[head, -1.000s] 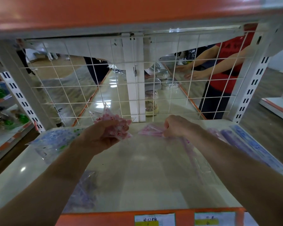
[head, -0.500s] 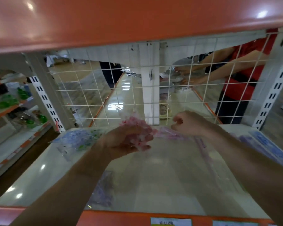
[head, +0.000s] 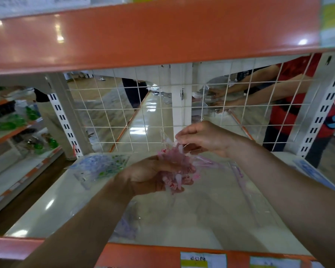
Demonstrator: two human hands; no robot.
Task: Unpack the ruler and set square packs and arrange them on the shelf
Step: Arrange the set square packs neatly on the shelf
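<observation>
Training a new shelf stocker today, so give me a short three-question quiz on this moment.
1. True or false: the left hand is empty.
2. The right hand pinches: A) wire grid, B) pink-printed wrapper, C) price label?
3. Where on the shelf does the blue-green pack lie?
Key: 1 false, it grips the crumpled wrapper; 2 B; 3 back left corner.
</observation>
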